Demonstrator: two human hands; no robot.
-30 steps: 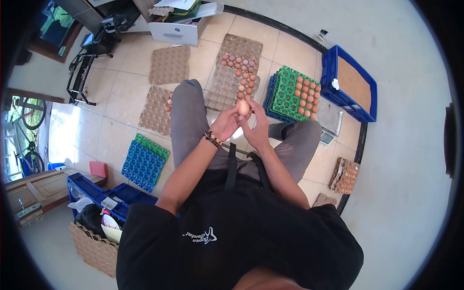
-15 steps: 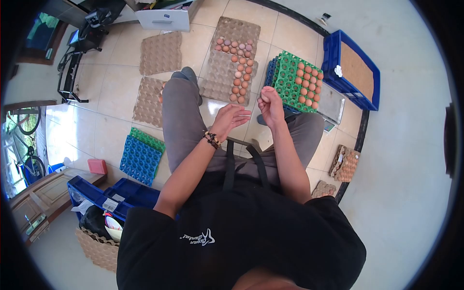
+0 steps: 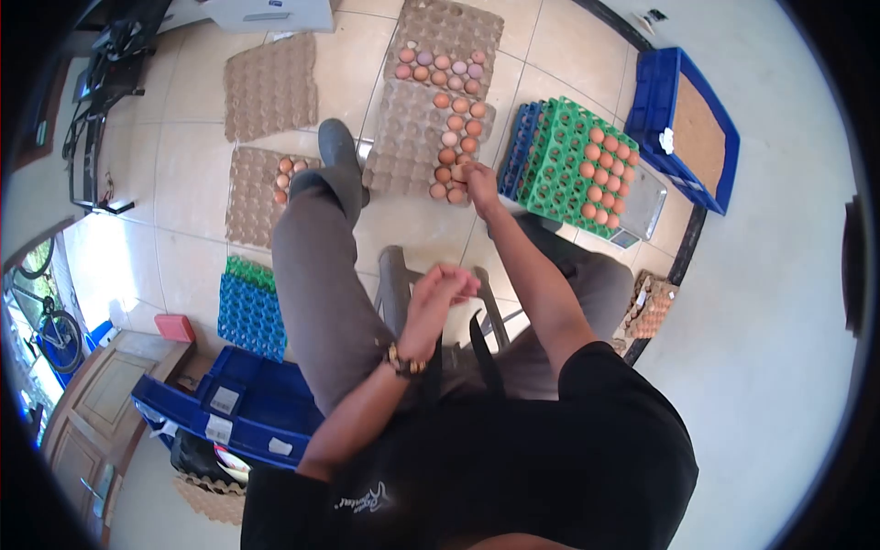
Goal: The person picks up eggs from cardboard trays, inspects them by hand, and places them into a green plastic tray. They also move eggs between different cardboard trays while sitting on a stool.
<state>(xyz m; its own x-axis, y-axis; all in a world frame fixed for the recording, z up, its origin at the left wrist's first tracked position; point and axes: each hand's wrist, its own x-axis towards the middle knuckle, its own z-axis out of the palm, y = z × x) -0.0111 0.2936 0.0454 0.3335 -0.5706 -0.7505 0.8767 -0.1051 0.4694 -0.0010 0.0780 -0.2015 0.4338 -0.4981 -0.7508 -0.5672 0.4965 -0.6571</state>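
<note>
Hanging before the black shirt (image 3: 513,449), the left hand (image 3: 440,298) lies nearest the body, a bracelet (image 3: 408,365) at its wrist; its fingers are loosely bent, slightly apart and blurred. The right hand (image 3: 480,191) extends farther forward, its fingertips bent close together at an egg (image 3: 458,171) near the close end of the first brown tray (image 3: 394,147). Whether they clamp this egg or only touch it cannot be told. More eggs stand in a band along the same tray's right side. Right of this tray, a green tray (image 3: 555,151) tops a stack and bears eggs on its right half; blue trays (image 3: 519,133) show at its left edge. A scale (image 3: 653,203) lies beside the stack, with a blue crate (image 3: 660,101) just beyond. At left, near the knee, a second brown tray (image 3: 252,197) carries a few eggs. Farther off, a third brown tray (image 3: 445,23), adjoining the first, bears rows of eggs along its near part; a fourth brown tray (image 3: 268,87) lies to its left.
</note>
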